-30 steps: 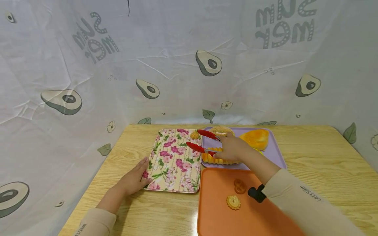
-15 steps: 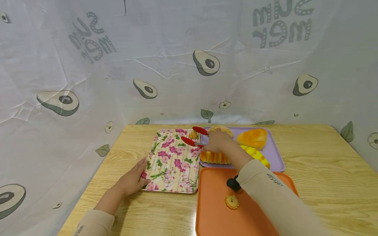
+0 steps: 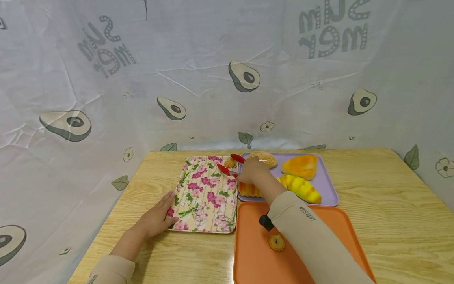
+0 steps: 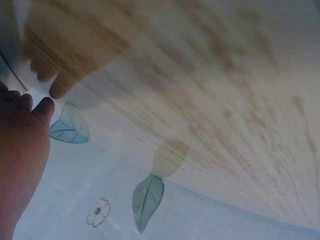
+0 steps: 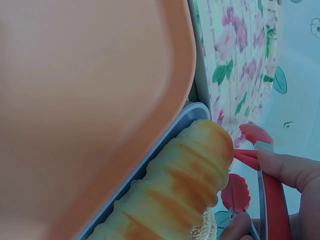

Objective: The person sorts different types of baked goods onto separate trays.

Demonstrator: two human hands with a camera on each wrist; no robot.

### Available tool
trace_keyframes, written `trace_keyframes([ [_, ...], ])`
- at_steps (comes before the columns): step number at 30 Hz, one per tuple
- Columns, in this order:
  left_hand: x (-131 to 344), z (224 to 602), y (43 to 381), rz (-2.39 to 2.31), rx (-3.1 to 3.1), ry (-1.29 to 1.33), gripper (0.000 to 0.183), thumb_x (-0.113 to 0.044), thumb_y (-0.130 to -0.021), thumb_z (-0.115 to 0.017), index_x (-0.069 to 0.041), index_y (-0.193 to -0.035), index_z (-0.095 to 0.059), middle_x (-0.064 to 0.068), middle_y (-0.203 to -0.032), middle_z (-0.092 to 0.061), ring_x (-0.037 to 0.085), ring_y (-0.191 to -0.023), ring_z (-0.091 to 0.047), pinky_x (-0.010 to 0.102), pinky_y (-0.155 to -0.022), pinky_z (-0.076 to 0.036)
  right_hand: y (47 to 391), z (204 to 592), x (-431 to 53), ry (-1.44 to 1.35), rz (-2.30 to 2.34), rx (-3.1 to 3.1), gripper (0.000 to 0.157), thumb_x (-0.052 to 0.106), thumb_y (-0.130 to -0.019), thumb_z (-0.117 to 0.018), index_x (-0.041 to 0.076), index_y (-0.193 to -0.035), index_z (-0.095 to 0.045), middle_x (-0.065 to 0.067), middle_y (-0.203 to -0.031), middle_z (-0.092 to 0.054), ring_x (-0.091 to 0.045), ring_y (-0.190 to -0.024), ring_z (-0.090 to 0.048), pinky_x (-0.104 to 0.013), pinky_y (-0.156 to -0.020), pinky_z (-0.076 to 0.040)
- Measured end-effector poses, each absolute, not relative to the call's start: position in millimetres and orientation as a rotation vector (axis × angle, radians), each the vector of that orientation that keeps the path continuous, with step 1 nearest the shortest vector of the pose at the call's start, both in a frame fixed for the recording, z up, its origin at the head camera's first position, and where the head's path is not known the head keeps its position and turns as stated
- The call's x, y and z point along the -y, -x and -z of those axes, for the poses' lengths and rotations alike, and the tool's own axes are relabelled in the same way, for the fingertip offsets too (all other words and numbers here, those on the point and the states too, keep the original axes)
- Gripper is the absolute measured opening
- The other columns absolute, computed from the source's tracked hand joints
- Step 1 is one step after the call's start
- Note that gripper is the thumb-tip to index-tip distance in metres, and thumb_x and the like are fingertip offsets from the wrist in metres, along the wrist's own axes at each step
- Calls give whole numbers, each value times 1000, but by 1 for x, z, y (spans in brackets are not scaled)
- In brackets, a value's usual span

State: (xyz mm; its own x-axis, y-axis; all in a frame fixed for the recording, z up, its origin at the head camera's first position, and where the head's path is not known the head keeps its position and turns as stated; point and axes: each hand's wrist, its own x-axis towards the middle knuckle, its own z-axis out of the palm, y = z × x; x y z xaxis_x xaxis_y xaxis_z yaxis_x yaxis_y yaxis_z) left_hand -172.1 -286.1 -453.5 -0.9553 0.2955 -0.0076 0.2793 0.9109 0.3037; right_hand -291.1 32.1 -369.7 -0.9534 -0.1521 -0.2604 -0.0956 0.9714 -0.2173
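My right hand (image 3: 255,173) grips red-tipped tongs (image 5: 274,200) over the left part of the purple tray (image 3: 331,193). The tongs' jaws are spread, one red tip on each side of a small round ridged pastry (image 3: 229,163). That pastry sits at the back right corner of the floral tray (image 3: 191,189). My left hand (image 3: 156,217) rests with fingers extended along the floral tray's left edge. Under my right hand lies a ribbed loaf (image 5: 175,185), partly covered in the head view.
On the purple tray are a sesame bun (image 3: 267,157), a triangular bread (image 3: 301,165) and a yellow striped bread (image 3: 301,188). A scalloped round cookie (image 3: 276,243) lies on the orange tray (image 3: 252,260), near my right sleeve. A patterned curtain (image 3: 198,59) stands behind the table.
My right forearm has swung left, bringing the tongs' tips to either side of the small pastry. The yellow bread is uncovered; a brown pretzel is now hidden by the sleeve. My left hand stays.
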Motion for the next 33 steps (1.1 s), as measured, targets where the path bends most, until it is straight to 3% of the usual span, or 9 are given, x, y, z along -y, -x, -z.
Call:
trace_keyframes([
  [4,286,454,172,-467,-3024,-460,77,-45,-83,-51,-6,-139,-14,9,-142,-10,27,-126,-16,46,-93,-26,292,370,-31,177,263,-2841,66,44,-69,-62,-4,-112,-50,-21,-109,-40,-25,-63,-50,-32,-48,-42],
  [9,285,454,172,-470,-3017,-470,77,-44,-83,-51,-6,-139,-14,9,-142,-9,27,-126,-16,47,-93,-26,291,368,-30,226,199,-2838,73,43,-72,-58,-6,-123,-42,-26,-127,-32,-25,-64,-49,-35,-56,-42],
  [12,286,454,172,-470,-3016,-466,77,-44,-83,-51,-6,-139,-14,9,-142,-9,28,-126,-16,47,-93,-26,290,367,-29,281,162,-2823,66,42,-74,-56,-1,-124,-45,-26,-132,-25,-25,-67,-49,-38,-60,-42],
  [16,287,455,172,-474,-3020,-464,77,-44,-83,-51,-6,-139,-14,9,-142,-9,27,-126,-15,47,-93,-26,289,367,-28,309,150,-2823,58,39,-76,-55,3,-121,-50,-25,-131,-26,-26,-71,-48,-40,-64,-42],
  [26,289,459,174,-477,-3023,-468,78,-46,-83,-50,-6,-139,-13,8,-143,-9,26,-127,-14,47,-94,-25,287,367,-28,319,186,-2805,61,39,-77,-55,-1,-123,-46,-27,-133,-22,-21,-59,-51,-31,-48,-41],
  [33,288,456,172,-480,-3014,-456,78,-45,-83,-50,-7,-139,-13,7,-143,-8,26,-127,-13,47,-94,-25,287,367,-29,331,214,-2792,60,38,-77,-55,0,-122,-48,-26,-134,-21,-22,-59,-50,-31,-48,-40],
])
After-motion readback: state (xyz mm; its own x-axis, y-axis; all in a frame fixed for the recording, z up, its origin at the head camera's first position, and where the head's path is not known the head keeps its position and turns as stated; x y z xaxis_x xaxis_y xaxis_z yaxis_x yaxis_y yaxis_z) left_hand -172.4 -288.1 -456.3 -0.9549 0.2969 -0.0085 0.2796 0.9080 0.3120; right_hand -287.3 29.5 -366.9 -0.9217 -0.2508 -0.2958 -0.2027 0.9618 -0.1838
